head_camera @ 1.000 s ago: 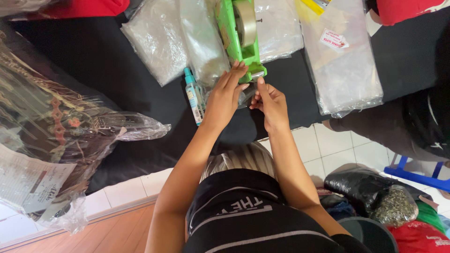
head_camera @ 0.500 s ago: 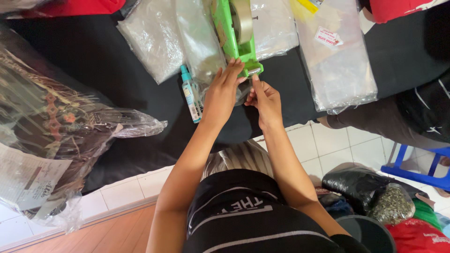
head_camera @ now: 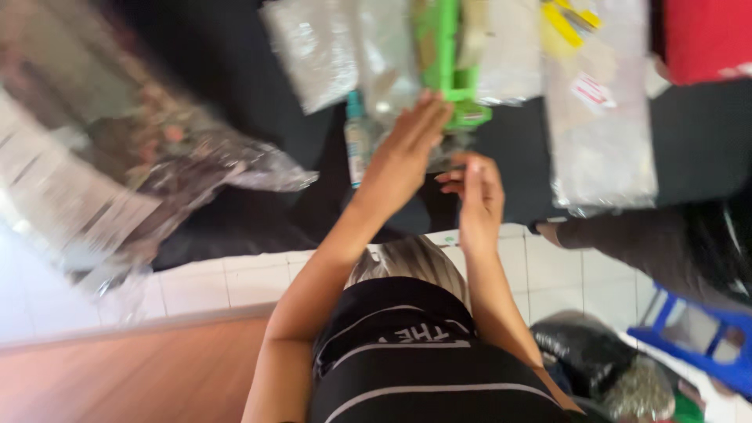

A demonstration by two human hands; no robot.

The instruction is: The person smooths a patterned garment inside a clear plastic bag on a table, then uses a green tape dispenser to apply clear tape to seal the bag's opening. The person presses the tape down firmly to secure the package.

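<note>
The view is blurred by motion. My left hand [head_camera: 403, 149] lies flat with its fingers stretched out, its fingertips at the near end of a green tape dispenser [head_camera: 448, 55] on the black table [head_camera: 689, 149]. Under the hand is a clear plastic bag [head_camera: 384, 63]. My right hand [head_camera: 474, 196] hovers just below the dispenser with fingers apart, and I see nothing in it. A small teal-capped bottle [head_camera: 356, 141] lies just left of my left hand.
A large clear bag holding patterned cloth [head_camera: 117, 164] fills the left. More clear packets [head_camera: 603, 117] lie to the right, a red item [head_camera: 705, 39] beyond them. Another person's dark sleeve [head_camera: 595, 235], a blue stool [head_camera: 705, 337] and a black bag [head_camera: 587, 352] are at the right.
Both hands were together at the dispenser's near end. My right hand has since drawn back towards me and my left hand has flattened out. The camera has swung, blurring the view.
</note>
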